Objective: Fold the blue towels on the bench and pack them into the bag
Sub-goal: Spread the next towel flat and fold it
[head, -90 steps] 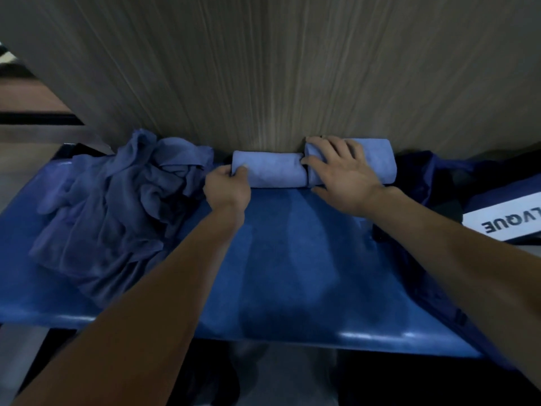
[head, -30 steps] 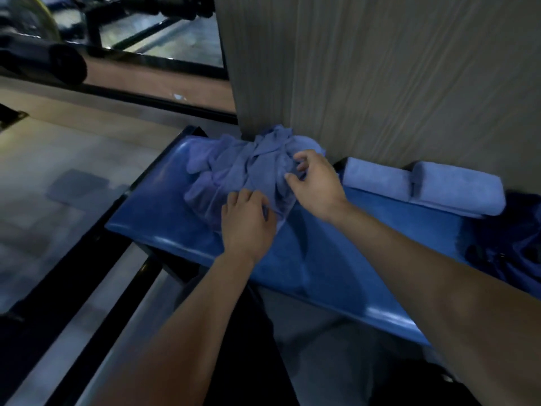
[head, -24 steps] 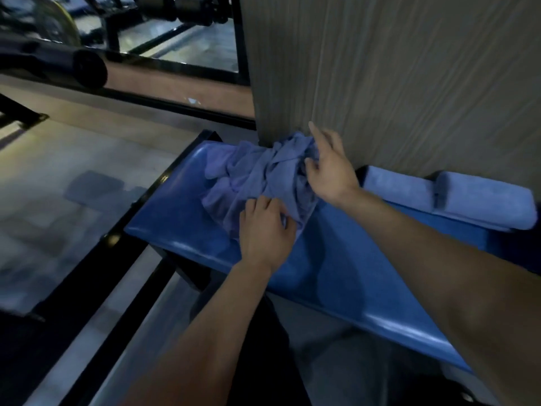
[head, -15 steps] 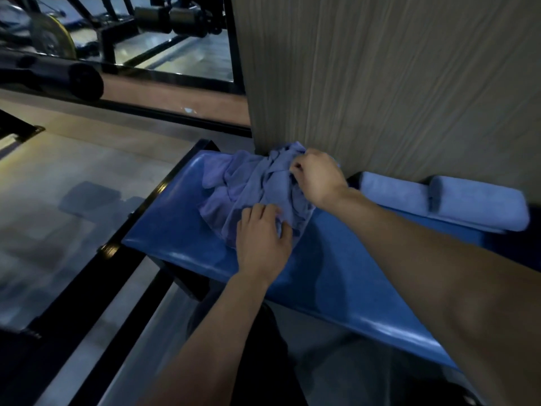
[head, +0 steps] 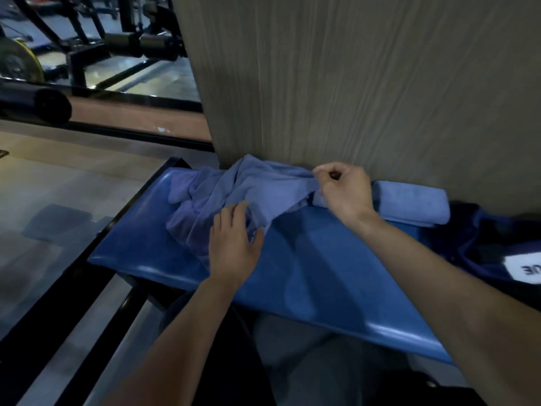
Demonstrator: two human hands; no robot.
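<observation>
On bench (head: 307, 276): right hand (head: 345, 191) pinching towel (head: 263, 191), left hand (head: 234, 244) flat on pile (head: 190, 218); next, pulling free to fold.

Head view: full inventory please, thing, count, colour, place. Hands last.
padded blue bench: 1, blue, runs across the middle, against the panel
crumpled blue towel pile: 1 heap, count of towels inside cannot be told, light blue, left end of the bench
rolled blue towel: at least 1, light blue, back of the bench by the panel, partly hidden by the right hand
dark blue bag with white label: 1, navy, right end of the bench
grey wood-grain panel: 1, grey-brown, upright behind the bench
black gym machine frame: black, upper left, behind
left hand: 1, fingers on the near side of the pile
right hand: 1, pinches a towel edge at the pile's right end
</observation>
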